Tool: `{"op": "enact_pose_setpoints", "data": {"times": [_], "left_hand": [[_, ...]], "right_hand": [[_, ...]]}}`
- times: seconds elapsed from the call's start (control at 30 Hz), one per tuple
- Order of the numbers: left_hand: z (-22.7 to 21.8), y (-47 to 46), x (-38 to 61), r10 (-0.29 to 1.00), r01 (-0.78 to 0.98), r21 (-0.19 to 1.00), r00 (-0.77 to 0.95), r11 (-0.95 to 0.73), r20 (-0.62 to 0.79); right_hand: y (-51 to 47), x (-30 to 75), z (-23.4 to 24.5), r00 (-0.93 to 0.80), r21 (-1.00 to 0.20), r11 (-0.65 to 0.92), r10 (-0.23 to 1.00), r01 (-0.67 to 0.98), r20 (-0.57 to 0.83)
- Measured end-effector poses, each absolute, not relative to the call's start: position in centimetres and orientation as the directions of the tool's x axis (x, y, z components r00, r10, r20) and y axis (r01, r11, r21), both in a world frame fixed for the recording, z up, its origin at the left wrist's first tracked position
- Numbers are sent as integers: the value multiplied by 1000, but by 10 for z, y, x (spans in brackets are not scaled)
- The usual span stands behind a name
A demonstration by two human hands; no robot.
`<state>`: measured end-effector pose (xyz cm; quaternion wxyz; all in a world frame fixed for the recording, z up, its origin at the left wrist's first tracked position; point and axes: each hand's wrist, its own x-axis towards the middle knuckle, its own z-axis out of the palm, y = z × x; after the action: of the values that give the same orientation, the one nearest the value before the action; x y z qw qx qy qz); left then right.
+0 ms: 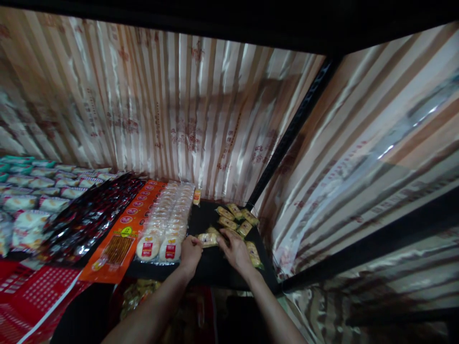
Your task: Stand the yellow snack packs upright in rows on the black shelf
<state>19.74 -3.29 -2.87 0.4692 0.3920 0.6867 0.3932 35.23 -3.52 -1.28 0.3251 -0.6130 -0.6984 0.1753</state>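
A small yellowish wrapped snack packet (208, 240) lies level between my two hands, just above or on the black shelf (204, 217). Its left end is pinched by the thumb and fingers of my left hand (191, 253). My right hand (235, 251) has its fingers bent over the right end of the same packet. Loose snack packets (227, 222) of the same kind lie at various angles beyond and beside my right hand. Immediately left of my left hand are rows of round white crackers in clear wrapping (169, 249).
Further left are an orange snack packet (116, 251), dark shiny packets (91, 222) and many white packets (30, 229). A red basket (39, 296) is at lower left. A black metal post (287, 138) rises at the shelf's back right, before printed plastic sheeting (201, 119).
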Motion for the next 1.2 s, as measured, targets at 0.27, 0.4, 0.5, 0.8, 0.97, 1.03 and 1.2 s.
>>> {"op": "enact_pose_setpoints", "data": {"times": [0.27,0.4,0.5,0.8,0.97,1.03,1.2], "left_hand": [[-17,-26,212,874,-194,911,-268,364,-406],[-18,-19,218,868,-249,906,-285,342,-406],[-25,-14,221,889,-210,933,-302,291,-345],[-49,4,227,959,125,973,-232,193,-160],[-49,18,228,939,49,960,-228,276,-258],[-49,25,228,932,4,955,-217,297,-289],[-48,42,229,909,-121,929,-198,349,-367]], "right_hand": [[-14,331,-15,9,-978,-51,999,204,-51],[-9,323,-14,35,-977,-69,997,204,-63],[-2,322,-12,108,-955,-84,993,284,-55],[32,326,-8,135,-917,-76,991,391,-24],[47,322,-16,37,-977,-120,993,177,-115],[53,322,-21,32,-982,-144,989,126,-141],[69,325,-30,14,-970,-181,983,162,-181]]}}
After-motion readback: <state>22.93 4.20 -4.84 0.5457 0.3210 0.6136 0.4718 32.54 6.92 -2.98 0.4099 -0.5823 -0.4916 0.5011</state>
